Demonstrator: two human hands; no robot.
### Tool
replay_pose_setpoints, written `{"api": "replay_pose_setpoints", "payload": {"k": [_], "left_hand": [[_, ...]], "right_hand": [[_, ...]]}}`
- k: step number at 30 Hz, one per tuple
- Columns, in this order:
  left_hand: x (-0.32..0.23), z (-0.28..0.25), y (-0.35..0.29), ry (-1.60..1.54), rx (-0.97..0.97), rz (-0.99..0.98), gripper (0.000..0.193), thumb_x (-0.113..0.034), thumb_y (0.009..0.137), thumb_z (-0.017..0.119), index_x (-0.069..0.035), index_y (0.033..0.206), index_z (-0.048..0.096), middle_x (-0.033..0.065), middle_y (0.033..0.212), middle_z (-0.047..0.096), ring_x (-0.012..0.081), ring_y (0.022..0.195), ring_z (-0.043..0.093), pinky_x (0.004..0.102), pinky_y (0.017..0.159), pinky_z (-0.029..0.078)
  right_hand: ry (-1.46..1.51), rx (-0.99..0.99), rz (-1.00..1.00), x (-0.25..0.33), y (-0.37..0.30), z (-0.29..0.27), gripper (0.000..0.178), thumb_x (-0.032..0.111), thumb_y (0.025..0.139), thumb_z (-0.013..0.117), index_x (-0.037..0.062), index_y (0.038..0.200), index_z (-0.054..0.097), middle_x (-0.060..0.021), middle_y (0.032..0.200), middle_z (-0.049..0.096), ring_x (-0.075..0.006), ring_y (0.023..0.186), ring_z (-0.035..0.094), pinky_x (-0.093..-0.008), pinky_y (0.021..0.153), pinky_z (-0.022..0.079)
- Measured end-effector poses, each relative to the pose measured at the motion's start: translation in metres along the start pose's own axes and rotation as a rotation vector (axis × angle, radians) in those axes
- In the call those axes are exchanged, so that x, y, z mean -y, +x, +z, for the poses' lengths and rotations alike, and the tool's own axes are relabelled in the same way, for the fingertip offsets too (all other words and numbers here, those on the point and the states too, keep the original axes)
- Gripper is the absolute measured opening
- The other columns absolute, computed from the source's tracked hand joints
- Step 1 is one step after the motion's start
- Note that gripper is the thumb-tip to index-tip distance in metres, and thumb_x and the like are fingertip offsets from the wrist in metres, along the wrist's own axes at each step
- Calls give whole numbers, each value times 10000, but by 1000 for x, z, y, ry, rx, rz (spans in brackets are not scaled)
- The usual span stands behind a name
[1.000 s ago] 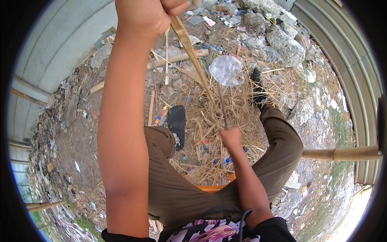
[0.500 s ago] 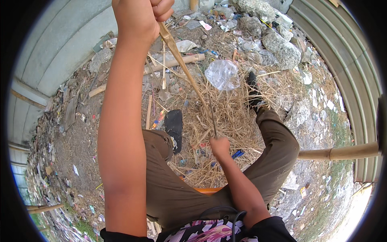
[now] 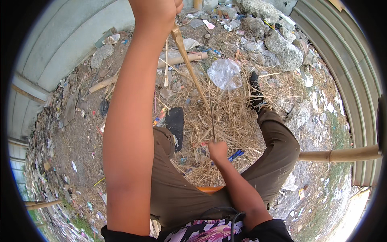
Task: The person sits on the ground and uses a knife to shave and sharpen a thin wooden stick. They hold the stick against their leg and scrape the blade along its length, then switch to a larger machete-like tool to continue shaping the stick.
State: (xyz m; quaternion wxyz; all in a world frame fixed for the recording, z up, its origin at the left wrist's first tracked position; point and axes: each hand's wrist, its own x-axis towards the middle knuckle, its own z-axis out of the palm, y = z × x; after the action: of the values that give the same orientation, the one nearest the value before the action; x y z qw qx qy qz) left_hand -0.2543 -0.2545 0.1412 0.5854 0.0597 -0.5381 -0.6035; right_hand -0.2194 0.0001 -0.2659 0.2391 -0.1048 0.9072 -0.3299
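Raised at the top edge, my left hand (image 3: pixel 156 13) is closed round the upper end of a bamboo strip (image 3: pixel 188 60); part of its fingers is cut off by the frame. The strip slants down and right toward the ground in front of me. Between my knees my right hand (image 3: pixel 218 151) is closed round the handle of a knife (image 3: pixel 213 128), whose thin dark blade points away from me. The blade meets or lies beside the strip's lower end; contact there cannot be made out. Dry shavings (image 3: pixel 201 161) lie thick beneath both.
My shoes (image 3: pixel 174 128) and spread legs frame the shavings. A clear plastic bag (image 3: pixel 224 74) lies ahead, a blue object (image 3: pixel 236 155) by my right wrist. Beyond are a bamboo pole (image 3: pixel 185 59), rubble (image 3: pixel 284 52) and litter. A horizontal bamboo pole (image 3: pixel 338 154) extends right to a corrugated wall (image 3: pixel 338 60).
My left hand has shifted right and slightly up with the bamboo strip. My right hand has drawn slightly back toward me with the knife.
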Motion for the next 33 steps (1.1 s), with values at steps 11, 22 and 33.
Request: {"api": "replay_pose_setpoints", "payload": {"k": [11,22,33], "left_hand": [[9,11,-1,13,11,53,614,-614,1029,405,-200,603,254,-72,487,222,66,376,196,266,341,150],[-1,-24,-3,193,-18,142,598,-596,1040,394,-198,612,267,-74,499,243,64,385,212,263,348,182],[7,-10,9,96,-65,137,604,-555,1054,413,-170,606,290,-55,512,257,81,405,251,290,382,229]], "right_hand": [[724,38,-81,18,19,-27,312,159,937,633,47,676,505,-15,561,479,-97,498,426,-292,468,337],[875,-281,-648,173,-20,-140,311,80,940,637,65,683,463,81,565,406,-28,530,356,-266,475,253],[452,-5,-84,60,-3,-49,311,199,825,698,-1,624,570,-52,537,552,-145,447,501,-327,433,387]]}}
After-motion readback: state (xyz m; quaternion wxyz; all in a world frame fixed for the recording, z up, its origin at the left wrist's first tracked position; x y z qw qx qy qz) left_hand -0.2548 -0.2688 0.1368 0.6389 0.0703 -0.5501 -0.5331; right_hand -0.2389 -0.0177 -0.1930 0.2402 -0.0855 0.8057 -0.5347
